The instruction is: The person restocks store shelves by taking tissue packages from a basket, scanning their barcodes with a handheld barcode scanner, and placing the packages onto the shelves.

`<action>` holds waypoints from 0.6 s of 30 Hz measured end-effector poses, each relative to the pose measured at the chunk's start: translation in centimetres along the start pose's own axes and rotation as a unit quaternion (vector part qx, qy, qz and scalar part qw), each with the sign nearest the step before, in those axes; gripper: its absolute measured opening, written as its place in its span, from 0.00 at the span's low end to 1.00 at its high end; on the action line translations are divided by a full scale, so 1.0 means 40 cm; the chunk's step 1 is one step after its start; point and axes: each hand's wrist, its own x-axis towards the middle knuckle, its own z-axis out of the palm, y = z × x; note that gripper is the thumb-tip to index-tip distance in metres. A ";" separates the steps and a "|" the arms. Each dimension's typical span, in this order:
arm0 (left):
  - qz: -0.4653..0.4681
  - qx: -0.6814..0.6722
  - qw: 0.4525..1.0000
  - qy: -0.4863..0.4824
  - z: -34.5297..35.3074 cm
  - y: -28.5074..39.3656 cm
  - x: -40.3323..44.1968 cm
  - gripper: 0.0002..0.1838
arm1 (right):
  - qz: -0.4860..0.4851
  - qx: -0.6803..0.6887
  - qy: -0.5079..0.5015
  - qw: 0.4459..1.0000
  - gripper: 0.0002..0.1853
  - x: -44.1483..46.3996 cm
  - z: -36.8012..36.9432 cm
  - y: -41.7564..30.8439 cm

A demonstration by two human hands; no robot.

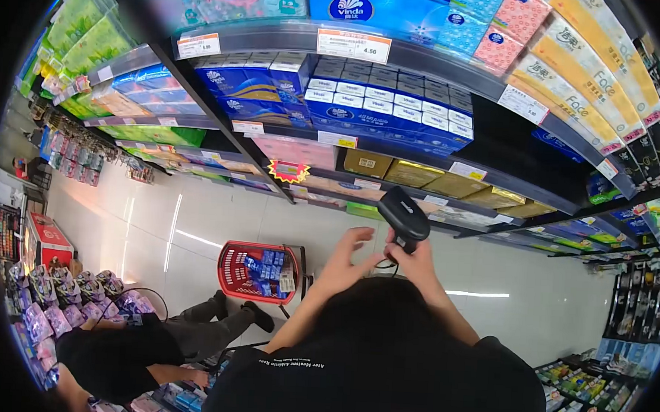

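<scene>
My right hand (413, 264) is wrapped round the handle of a black barcode scanner (404, 214), whose head points up toward the shelves. A thin dark cable (391, 269) curls below the handle, between my hands. Just left of the scanner is my left hand (348, 261), fingers apart and curved, with nothing visible in it. Its thumb comes close to the cable; whether they touch, I cannot tell. Beyond both hands, gold tissue packs (415, 173) sit on a low shelf, with blue Vinda tissue packs (383, 118) above them.
A red shopping basket (228, 290) holding blue packs stands to my left. Another person (124, 352) in dark clothes is at the lower left. Price tags (353, 46) line the shelf edges ahead. More stocked shelving (589, 391) stands at the lower right.
</scene>
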 end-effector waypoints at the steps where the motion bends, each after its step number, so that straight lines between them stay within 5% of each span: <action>1: -0.025 0.058 0.998 0.029 -0.025 -0.042 -0.014 0.27 | -0.012 -0.001 0.002 1.000 0.09 0.002 -0.012 0.004; 5: 0.015 0.355 0.921 0.160 -0.147 -0.309 -0.097 0.25 | 0.036 -0.168 -0.097 0.980 0.10 0.013 -0.036 -0.012; 9: -0.357 0.386 0.837 0.153 -0.237 -0.617 -0.254 0.38 | -0.056 -0.130 -0.179 0.974 0.15 0.043 0.094 0.043; 10: -0.354 0.338 0.862 0.132 -0.264 -0.717 -0.312 0.45 | -0.059 -0.109 -0.204 0.971 0.17 0.043 0.142 0.016; 11: -0.402 0.234 0.885 -0.028 -0.309 -0.783 -0.328 0.47 | -0.056 -0.117 -0.235 0.963 0.19 0.047 0.184 0.003; 12: -0.342 0.126 0.929 0.060 -0.290 -0.843 -0.392 0.46 | -0.053 -0.125 -0.265 0.955 0.21 0.053 0.218 -0.002; 14: -0.411 0.202 0.889 0.022 -0.269 -0.823 -0.424 0.39 | -0.168 -0.117 -0.281 0.937 0.23 0.064 0.278 0.015; 17: -0.374 0.218 0.899 0.067 -0.234 -0.804 -0.440 0.34 | -0.111 -0.065 -0.362 0.923 0.24 0.065 0.293 0.004; 18: -0.364 0.113 0.920 0.095 -0.236 -0.849 -0.445 0.33 | -0.111 -0.059 -0.352 0.928 0.24 0.068 0.293 0.019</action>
